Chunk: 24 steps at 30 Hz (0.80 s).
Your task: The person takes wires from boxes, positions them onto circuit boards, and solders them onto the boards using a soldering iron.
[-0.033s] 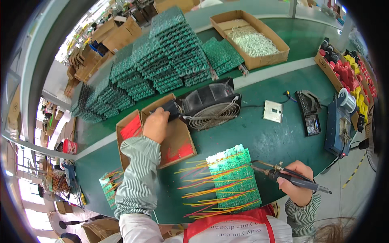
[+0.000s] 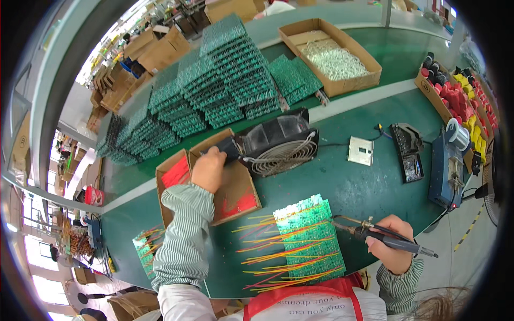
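Note:
My right hand (image 2: pixel 395 243) grips a soldering iron (image 2: pixel 386 239) with a thin metal tube fixed alongside it. The iron's tip meets the right edge of a panel of green circuit boards (image 2: pixel 310 241). Rows of red and yellow wires (image 2: pixel 262 251) stick out to the panel's left. My left hand (image 2: pixel 210 170) is over a cardboard box (image 2: pixel 235 184) with red wires (image 2: pixel 175 172) in its left part. Its fingers are curled against a black piece (image 2: pixel 229 148) beside the black fan (image 2: pixel 281 147); what they hold, if anything, is hidden.
Tall stacks of green circuit boards (image 2: pixel 214 80) stand behind the fan. A cardboard tray (image 2: pixel 350 84) holds pale rings. At right are a blue soldering unit (image 2: pixel 445 171) with a solder spool (image 2: pixel 458 134), a black holder (image 2: pixel 408 152), a metal plate (image 2: pixel 361 150) and a box of coloured parts (image 2: pixel 455 99).
The whole view has shifted slightly, so the table appears a little lower. Both hands keep nearly the same places and grips.

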Available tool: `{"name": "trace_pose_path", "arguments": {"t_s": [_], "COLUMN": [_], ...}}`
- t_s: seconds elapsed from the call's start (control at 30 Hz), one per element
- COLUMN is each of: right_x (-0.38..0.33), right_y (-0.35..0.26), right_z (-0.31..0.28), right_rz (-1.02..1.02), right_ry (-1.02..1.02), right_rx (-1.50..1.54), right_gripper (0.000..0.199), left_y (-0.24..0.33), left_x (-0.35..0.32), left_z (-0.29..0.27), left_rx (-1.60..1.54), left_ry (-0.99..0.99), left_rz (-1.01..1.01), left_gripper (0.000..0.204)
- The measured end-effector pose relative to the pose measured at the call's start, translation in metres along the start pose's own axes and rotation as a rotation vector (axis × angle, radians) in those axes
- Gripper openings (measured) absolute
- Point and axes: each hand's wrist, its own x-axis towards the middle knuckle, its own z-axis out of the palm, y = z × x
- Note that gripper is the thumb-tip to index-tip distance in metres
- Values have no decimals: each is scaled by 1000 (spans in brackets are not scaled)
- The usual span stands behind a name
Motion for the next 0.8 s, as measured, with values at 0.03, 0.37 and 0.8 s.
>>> {"name": "trace_pose_path", "arguments": {"t_s": [0.03,0.37,0.8], "right_x": [-4,-14,0], "right_y": [-1,-5,-14], "right_z": [0,-6,3], "right_rz": [-20,-5,-87], "right_ry": [8,19,-86], "right_rx": [8,21,-31], "right_gripper": [19,17,17], "left_y": [3,22,22], "left_x": [-4,-25,-49], "left_z": [-7,-52,-8], "left_rx": [14,216,361], "left_ry": [18,-208,-359], "left_rz": [4,120,80], "left_gripper": [8,10,12]}}
